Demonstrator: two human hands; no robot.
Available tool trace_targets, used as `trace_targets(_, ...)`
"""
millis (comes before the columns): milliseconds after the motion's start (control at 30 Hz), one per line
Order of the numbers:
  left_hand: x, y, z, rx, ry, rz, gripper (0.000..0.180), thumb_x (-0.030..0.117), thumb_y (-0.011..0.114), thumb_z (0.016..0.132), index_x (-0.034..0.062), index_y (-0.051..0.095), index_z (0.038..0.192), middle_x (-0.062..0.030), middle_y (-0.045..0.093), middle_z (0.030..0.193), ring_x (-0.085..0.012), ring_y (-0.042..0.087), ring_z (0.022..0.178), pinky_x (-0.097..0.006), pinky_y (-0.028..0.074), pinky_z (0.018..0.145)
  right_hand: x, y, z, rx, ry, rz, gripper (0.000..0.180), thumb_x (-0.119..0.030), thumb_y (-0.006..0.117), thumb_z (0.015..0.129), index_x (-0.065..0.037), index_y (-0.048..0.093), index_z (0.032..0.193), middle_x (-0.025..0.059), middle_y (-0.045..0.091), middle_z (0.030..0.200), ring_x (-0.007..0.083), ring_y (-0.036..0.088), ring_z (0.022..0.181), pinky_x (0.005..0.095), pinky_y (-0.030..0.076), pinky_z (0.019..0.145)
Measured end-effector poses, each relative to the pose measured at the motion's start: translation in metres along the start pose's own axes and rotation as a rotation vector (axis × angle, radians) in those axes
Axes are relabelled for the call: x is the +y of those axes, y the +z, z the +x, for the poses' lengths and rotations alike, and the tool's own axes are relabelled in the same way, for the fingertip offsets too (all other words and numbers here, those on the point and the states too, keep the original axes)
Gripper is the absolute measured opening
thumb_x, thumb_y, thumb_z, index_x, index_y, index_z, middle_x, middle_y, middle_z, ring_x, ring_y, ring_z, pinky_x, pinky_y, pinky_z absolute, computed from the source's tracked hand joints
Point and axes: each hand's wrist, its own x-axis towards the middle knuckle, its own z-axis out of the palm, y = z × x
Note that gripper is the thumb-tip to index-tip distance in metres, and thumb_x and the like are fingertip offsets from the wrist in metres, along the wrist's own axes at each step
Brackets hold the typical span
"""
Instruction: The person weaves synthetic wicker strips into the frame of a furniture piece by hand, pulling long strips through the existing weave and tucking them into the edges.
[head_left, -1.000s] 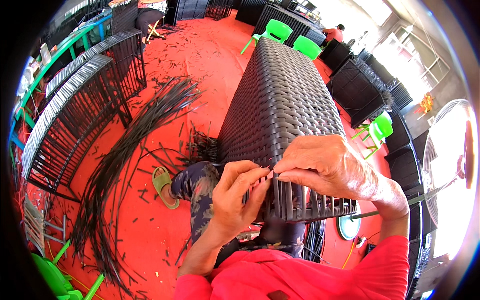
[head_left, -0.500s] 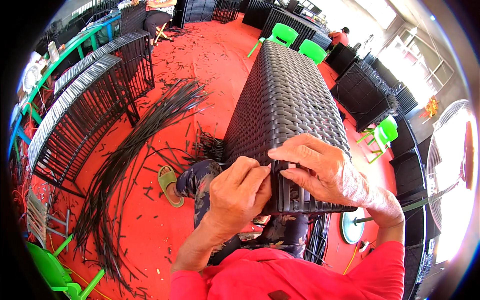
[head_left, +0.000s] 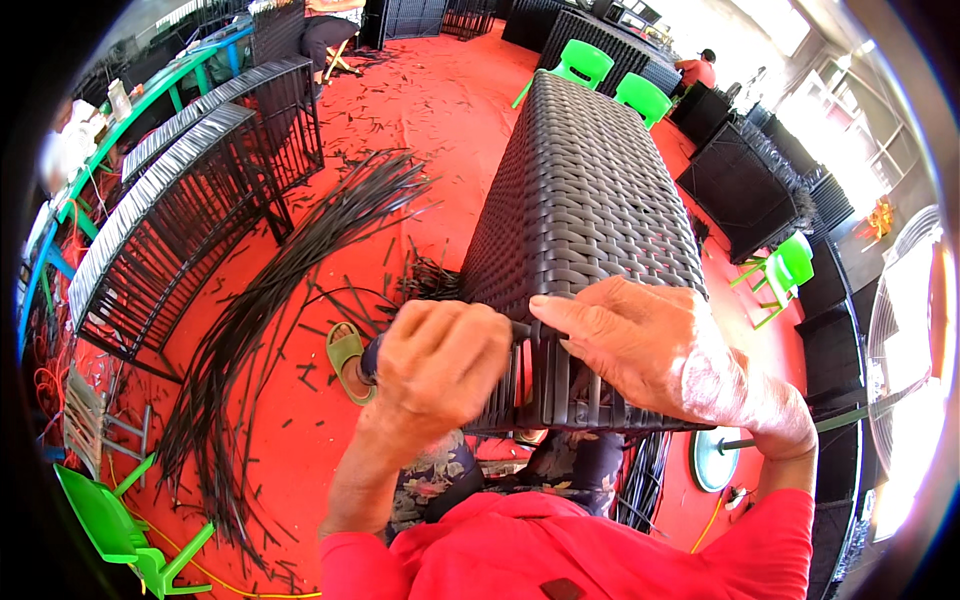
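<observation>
- One dark woven piece stands right in front of you, its near end above your lap and its length running away from you; bare upright bars show low on that near end.
- Your left hand is curled tight just left of the near corner, knuckles up, clenched on a dark strip that reaches across to the corner.
- Your right hand lies over the near end of the weave, index finger stretched toward the strip, thumb below it; I cannot tell whether it grips anything.
- Beneath the near end you have your patterned trousers, and an olive-green sandal shows on your left foot.
- On your left, a long bundle of dark strands sprawls over the red floor, with curved, slatted black frames beyond.
- On your right are a standing fan and a green chair.
- Farther off, behind the weave, you have two more green chairs and a person in red.
</observation>
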Motion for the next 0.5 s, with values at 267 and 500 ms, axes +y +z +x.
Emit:
trace_targets(267, -0.009, 0.016, -0.036, 0.065, -0.217, 0.153, 0.027, 0.0, 0.066, 0.067, 0.0031, 0.058, 0.092, -0.0084, 0.058, 0.083, -0.0231, 0.059, 0.073, -0.034, 0.044, 0.071, 0.001, -0.003, -0.009, 0.026, 0.082, 0.153, 0.034, -0.009, 0.066, 0.074, -0.008, 0.058, 0.107, 0.01, 0.053, 0.093, 0.0273, 0.059, 0.078, 0.0338, 0.051, 0.065)
trace_targets(500, 0.008, 0.03, -0.018, -0.055, -0.102, 0.101, 0.027, 0.004, 0.056, 0.076, 0.0006, 0.056, 0.103, -0.005, 0.056, 0.076, -0.0169, 0.057, 0.073, -0.04, 0.039, 0.088, 0.003, 0.0, -0.014, 0.016, 0.078, 0.128, 0.033, -0.007, 0.066, 0.073, -0.008, 0.059, 0.105, 0.01, 0.053, 0.097, 0.0265, 0.057, 0.083, 0.0342, 0.049, 0.07)
